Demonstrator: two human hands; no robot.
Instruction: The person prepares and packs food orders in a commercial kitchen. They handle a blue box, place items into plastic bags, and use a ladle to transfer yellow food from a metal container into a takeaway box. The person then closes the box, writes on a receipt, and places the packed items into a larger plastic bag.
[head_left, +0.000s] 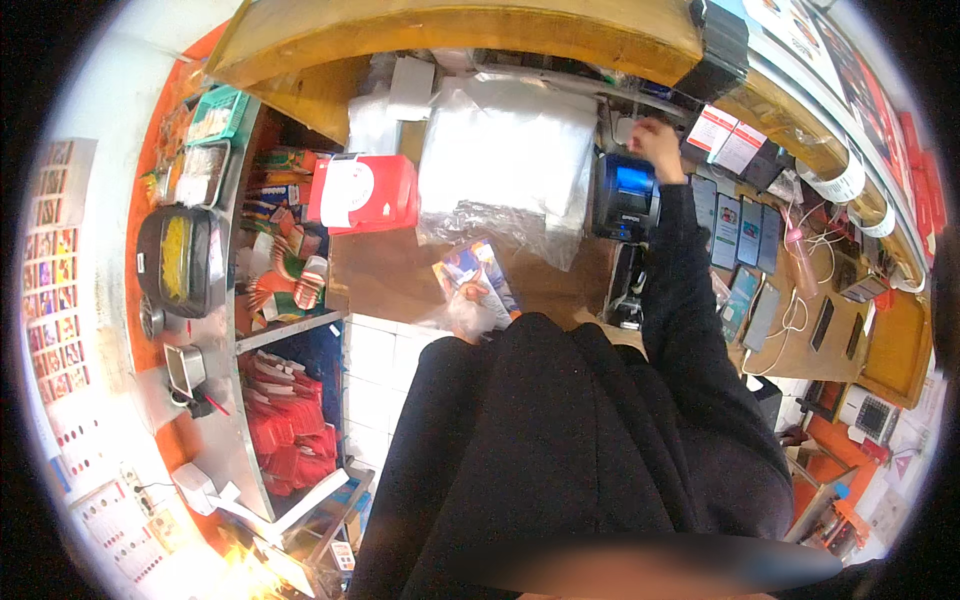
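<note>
My left hand (470, 291) is low at the counter's front edge, close to my black garment. It grips a colourful printed packet (455, 266), and whitish translucent plastic (469, 319) covers part of that hand. My right arm reaches forward past an Epson receipt printer (628, 196) with a lit blue panel. The right hand (654, 144) is just beyond the printer, fingers bent; it is blurred, so I cannot tell whether it holds anything. Left of the printer lies a large stack of clear plastic bags (510, 150). A red takeaway box (365, 193) with a paper slip on it stands at the counter's left.
Several phones (726, 231) lie right of my forearm, near white cables (784, 330) and a pink bottle (799, 259). A wooden ledge (465, 34) spans the far side. On the left, a metal shelf (225, 375) holds folded red cartons (289, 420) and a black lidded container (180, 261).
</note>
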